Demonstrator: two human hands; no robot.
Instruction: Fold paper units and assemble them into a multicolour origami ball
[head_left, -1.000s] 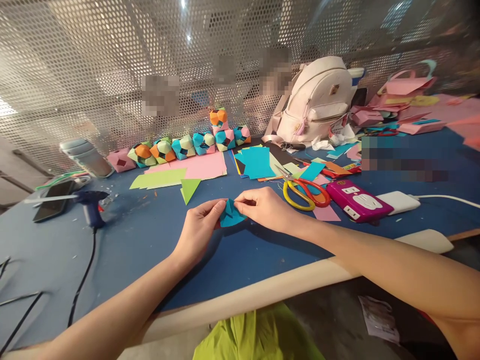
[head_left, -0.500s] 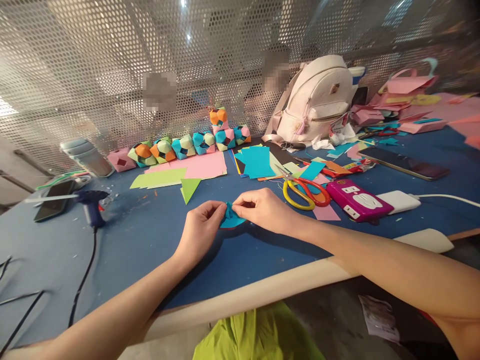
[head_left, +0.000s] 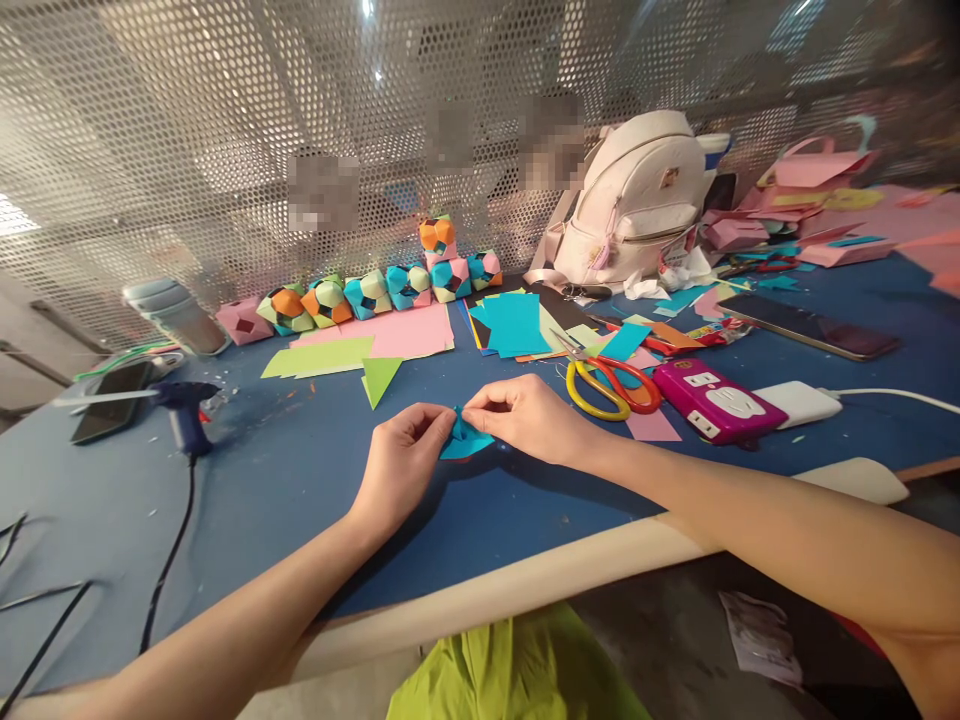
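Note:
A piece of folded blue paper [head_left: 466, 441] is held between my two hands, above the near middle of the blue table. My left hand [head_left: 405, 450] pinches its left side between thumb and fingers. From the right, my right hand [head_left: 525, 415] grips the upper part with its fingertips. The paper has a raised fold between the fingertips and a wider flap below; a little red shows under its lower edge. Just beyond my hands lies a green folded paper triangle [head_left: 381, 381]. Scissors [head_left: 611, 388] with yellow and red handles rest to the right of my right hand.
A blue glue gun [head_left: 185, 412] with a black cord stands at left, near a phone [head_left: 112, 402] and a bottle [head_left: 174, 315]. Folded paper balls [head_left: 367, 295] line the back. To the right are a purple power bank [head_left: 716, 400], a backpack [head_left: 630, 205] and another phone [head_left: 814, 325].
Both hands keep their pinch on the blue paper, which has shifted very slightly. Less red shows beneath its lower edge. The other things on the table stay where they were.

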